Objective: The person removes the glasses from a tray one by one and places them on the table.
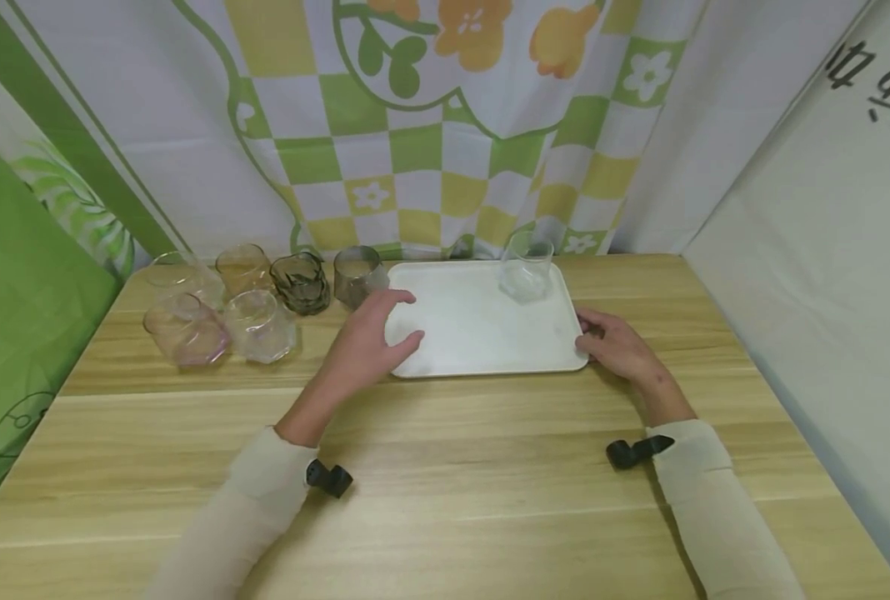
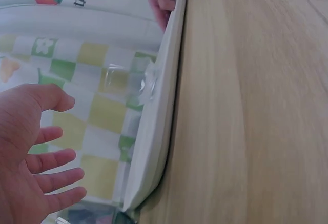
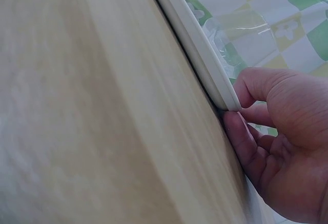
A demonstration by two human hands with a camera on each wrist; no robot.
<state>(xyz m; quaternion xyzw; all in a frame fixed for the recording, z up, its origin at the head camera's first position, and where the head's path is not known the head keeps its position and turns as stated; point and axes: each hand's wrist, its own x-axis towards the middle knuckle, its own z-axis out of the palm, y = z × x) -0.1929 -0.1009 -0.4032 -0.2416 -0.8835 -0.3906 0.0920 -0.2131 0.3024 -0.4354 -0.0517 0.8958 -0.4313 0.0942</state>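
A white rectangular tray (image 1: 475, 333) lies on the wooden table, with one clear glass (image 1: 526, 279) standing near its far right corner. My right hand (image 1: 619, 346) pinches the tray's right edge; in the right wrist view the thumb of that hand (image 3: 294, 142) lies over the rim and fingers are underneath. Over the tray's left end, my left hand (image 1: 364, 340) has its thumb and fingers spread apart and holds nothing. The left wrist view shows that hand (image 2: 25, 147) with its fingers extended. A smoky grey glass (image 1: 357, 287) stands just beyond it, next to the tray.
Left of the tray stand more glasses: a dark wavy one (image 1: 300, 285), an amber one (image 1: 242, 268), a clear one (image 1: 261, 329), a pinkish one (image 1: 187, 333) and another clear one (image 1: 178, 275). A checked curtain (image 1: 430, 183) hangs behind the table; a white wall (image 1: 812, 208) is at right.
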